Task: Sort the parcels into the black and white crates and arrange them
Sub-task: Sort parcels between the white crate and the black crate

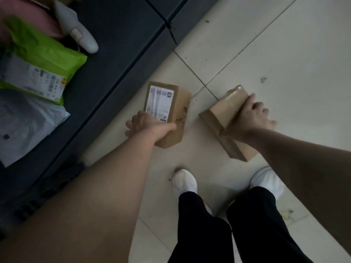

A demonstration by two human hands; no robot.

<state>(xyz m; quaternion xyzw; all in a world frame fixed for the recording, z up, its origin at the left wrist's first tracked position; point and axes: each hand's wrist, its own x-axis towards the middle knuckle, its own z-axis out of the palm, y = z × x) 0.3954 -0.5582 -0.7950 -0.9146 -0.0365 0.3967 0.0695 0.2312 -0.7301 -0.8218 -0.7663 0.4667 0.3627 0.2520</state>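
Observation:
Two brown cardboard parcels lie on the tiled floor. The left box (176,103) carries a white shipping label on top; my left hand (144,124) grips its near end, fingers wrapped round the left side. The right box (226,112) is plain and taped; my right hand (254,114) grips its far right side. A black crate (121,59) stands at the left, holding a green mailer (38,59), a grey-white mailer (24,122) and a white bagged item (79,33).
My two feet in white shoes (185,182) and black trousers stand just below the boxes. Light floor tiles (275,44) stretch to the right and back. A pink parcel (28,14) shows in the crate's top left corner.

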